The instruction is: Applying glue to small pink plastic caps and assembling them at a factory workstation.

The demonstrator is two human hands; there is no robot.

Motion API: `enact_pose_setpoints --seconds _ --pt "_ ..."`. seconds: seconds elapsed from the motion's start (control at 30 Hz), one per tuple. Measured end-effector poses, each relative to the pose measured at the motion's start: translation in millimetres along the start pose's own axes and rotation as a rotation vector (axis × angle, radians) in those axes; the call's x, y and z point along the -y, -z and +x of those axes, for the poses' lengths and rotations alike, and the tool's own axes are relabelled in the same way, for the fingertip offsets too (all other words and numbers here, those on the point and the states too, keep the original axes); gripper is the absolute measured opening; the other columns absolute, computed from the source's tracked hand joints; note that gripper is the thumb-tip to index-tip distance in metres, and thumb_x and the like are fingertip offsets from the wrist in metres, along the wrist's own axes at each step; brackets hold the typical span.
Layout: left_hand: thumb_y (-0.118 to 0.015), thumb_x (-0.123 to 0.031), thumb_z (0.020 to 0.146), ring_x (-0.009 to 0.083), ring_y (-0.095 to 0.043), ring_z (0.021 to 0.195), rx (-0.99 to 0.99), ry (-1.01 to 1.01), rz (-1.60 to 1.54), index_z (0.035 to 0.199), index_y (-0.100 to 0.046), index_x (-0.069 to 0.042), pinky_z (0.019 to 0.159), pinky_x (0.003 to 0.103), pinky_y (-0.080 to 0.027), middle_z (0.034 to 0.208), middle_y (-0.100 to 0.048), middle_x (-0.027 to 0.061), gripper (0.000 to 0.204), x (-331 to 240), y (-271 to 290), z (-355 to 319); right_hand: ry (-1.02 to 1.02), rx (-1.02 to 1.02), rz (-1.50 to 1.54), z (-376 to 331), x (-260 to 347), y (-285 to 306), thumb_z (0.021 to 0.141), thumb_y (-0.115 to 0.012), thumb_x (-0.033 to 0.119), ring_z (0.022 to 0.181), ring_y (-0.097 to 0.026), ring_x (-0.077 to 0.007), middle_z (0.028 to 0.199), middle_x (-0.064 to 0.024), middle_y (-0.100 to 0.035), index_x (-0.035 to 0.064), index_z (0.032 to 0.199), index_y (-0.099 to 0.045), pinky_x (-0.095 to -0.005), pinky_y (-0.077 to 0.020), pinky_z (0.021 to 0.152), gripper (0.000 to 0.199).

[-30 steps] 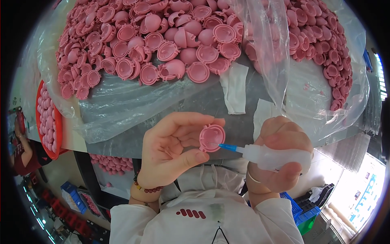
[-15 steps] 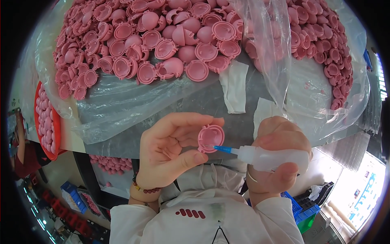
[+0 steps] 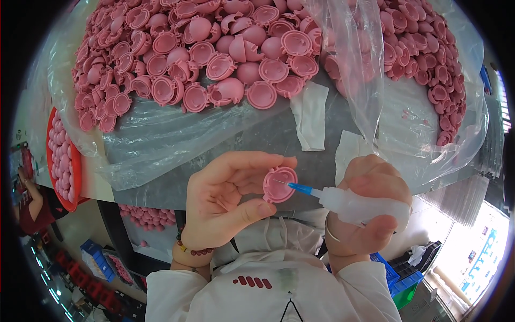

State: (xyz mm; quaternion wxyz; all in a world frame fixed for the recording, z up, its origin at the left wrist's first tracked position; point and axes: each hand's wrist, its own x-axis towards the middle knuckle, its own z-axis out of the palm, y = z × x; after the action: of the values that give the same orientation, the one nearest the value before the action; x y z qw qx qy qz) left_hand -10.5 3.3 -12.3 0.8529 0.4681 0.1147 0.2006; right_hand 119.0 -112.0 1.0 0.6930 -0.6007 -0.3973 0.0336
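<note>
My left hand pinches a small round pink plastic cap between thumb and fingertips, its hollow side facing right. My right hand is wrapped around a white squeeze bottle with a blue needle tip. The tip touches the inside of the cap. Both hands hover just in front of the grey table's near edge.
A big heap of the same pink caps lies on clear plastic sheeting across the table, with more in a clear bag at right. Two white cloth scraps lie between. A red tray of pink parts sits at left.
The hands have stayed in place. The needle tip has shifted slightly inside the cap, and the cap has turned a little in my left fingers.
</note>
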Motion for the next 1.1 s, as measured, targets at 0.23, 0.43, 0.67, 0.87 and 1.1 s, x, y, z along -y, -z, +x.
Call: enact_pose_setpoints --seconds 0.23,0.43,0.67,0.87,1.1 --pt "-0.061 0.006 0.070 0.0196 -0.054 0.097 -0.008 0.001 -0.003 0.111 -0.044 0.007 0.082 0.030 -0.045 0.110 -0.051 0.0210 0.044 -0.4 -0.4 0.0 0.030 0.023 0.030 1.0 -2.6 2.5 0.077 -0.055 0.033 0.042 -0.044 -0.0137 0.065 -0.0063 -0.061 0.0010 0.074 -0.058 -0.0250 -0.0312 0.039 0.033" --pt "-0.061 0.006 0.070 0.0192 -0.054 0.096 -0.021 0.002 0.006 0.111 -0.044 0.007 0.081 0.030 -0.045 0.110 -0.051 0.0207 0.044 0.0 0.5 -1.0 0.025 0.022 0.016 -0.9 -2.3 0.0 0.079 -0.050 0.041 0.046 -0.040 -0.0139 0.062 -0.0057 -0.051 0.0007 0.073 -0.054 -0.0254 -0.0280 0.041 0.041" --pt "-0.065 0.000 0.068 0.0217 -0.054 0.096 -0.040 -0.001 0.036 0.109 -0.044 0.008 0.082 0.030 -0.044 0.108 -0.051 0.0243 0.046 -1.0 -2.4 0.1 0.038 -0.058 0.027 2.0 -1.9 2.8 0.079 -0.053 0.037 0.044 -0.046 -0.0141 0.066 -0.0072 -0.061 0.0014 0.072 -0.057 -0.0257 -0.0325 0.040 0.036" --pt "-0.069 -0.005 0.067 0.0240 -0.055 0.096 -0.078 -0.021 0.064 0.108 -0.043 0.008 0.083 0.030 -0.043 0.107 -0.050 0.0276 0.050 0.6 -4.0 -1.4 0.052 -0.035 0.024 1.5 -3.8 2.2 0.078 -0.054 0.035 0.043 -0.045 -0.0138 0.066 -0.0073 -0.061 0.0008 0.074 -0.057 -0.0254 -0.0324 0.040 0.034" --pt "-0.067 -0.002 0.068 0.0228 -0.054 0.096 -0.083 -0.130 0.213 0.108 -0.042 0.008 0.083 0.030 -0.043 0.109 -0.049 0.0275 0.049 6.8 -3.4 -5.2 0.071 -0.034 0.003 -0.5 -5.7 2.0 0.079 -0.053 0.034 0.042 -0.044 -0.0136 0.066 -0.0074 -0.061 0.0004 0.074 -0.057 -0.0256 -0.0322 0.040 0.034"
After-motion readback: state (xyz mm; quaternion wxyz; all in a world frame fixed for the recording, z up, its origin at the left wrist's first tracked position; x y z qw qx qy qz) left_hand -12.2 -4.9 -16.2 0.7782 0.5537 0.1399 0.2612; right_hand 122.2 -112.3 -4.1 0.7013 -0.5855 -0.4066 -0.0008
